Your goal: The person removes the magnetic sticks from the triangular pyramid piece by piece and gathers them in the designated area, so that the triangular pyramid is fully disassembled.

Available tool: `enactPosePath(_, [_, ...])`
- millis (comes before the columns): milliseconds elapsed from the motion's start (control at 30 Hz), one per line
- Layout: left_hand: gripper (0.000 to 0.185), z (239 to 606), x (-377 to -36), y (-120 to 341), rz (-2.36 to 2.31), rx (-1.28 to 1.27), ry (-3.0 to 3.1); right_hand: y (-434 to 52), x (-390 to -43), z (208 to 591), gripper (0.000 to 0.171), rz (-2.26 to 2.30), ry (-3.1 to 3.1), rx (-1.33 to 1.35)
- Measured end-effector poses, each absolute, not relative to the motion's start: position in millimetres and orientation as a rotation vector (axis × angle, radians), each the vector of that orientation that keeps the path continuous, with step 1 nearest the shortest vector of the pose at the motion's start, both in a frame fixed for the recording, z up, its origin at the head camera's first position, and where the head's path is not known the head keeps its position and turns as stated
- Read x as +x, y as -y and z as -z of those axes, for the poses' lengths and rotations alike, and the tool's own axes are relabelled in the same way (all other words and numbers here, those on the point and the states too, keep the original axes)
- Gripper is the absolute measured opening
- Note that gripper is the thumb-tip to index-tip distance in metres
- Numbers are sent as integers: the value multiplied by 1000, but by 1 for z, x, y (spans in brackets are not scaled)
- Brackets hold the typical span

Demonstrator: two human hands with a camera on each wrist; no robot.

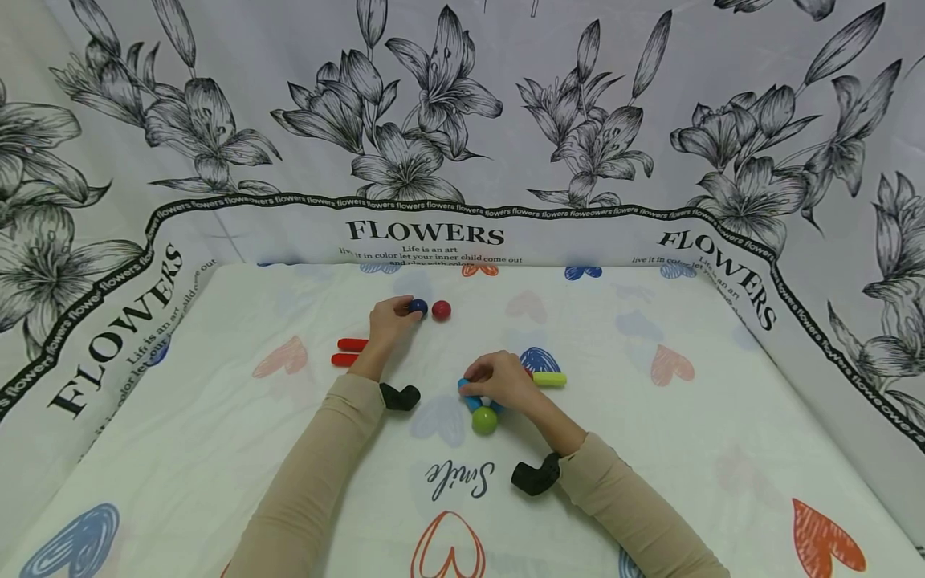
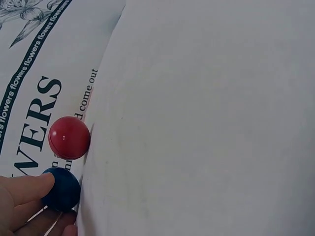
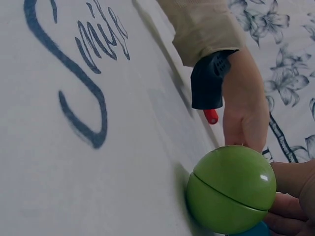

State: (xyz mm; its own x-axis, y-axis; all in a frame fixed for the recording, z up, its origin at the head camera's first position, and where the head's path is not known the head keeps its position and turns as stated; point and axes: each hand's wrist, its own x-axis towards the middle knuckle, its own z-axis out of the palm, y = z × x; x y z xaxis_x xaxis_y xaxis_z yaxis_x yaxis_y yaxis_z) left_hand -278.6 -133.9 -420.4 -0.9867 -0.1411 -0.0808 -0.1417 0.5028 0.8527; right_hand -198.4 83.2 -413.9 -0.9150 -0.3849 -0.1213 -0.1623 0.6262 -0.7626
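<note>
Near the far side of the table, my left hand [image 1: 390, 323] pinches a dark blue ball [image 2: 64, 191] between thumb and fingers. Just beside it sits a glossy red ball [image 1: 442, 310], which the left wrist view also shows close to the blue one. Nearer to me, my right hand [image 1: 506, 380] grips a light blue stick [image 1: 473, 400] with its fingertips. A green ball [image 3: 231, 189] with a seam round its middle lies at the near end of that stick. Another blue piece and a small whitish one are partly hidden under the right hand.
Two red sticks [image 1: 352, 345] lie to the left of my left forearm, partly covered by it. A yellow-green stick [image 1: 551, 379] lies beyond the right hand, with a bit of red beside it. A patterned curtain [image 1: 426, 168] stands behind the table's far edge.
</note>
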Motion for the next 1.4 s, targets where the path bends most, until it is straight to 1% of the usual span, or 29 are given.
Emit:
enactPosePath(300, [52,418,-276,134,-1506,-236,-2698,-84,-198,415,20,1176,-2573,-445])
enactPosePath(567, [50,413,-270,138,-1497,-167,-2714,-83,-196,414,18,1160,-2611,-483])
enactPosePath(933, [42,405,-251,138,-1463,32,-2871,-88,-190,409,18,1099,-2678,-553])
enactPosePath(1167, [38,401,-235,135,-1434,216,-2939,-96,-185,406,16,1109,-2657,-710])
enactPosePath(1400, [35,404,-221,134,-1360,351,-2916,-104,-179,406,18,1098,-2619,-848])
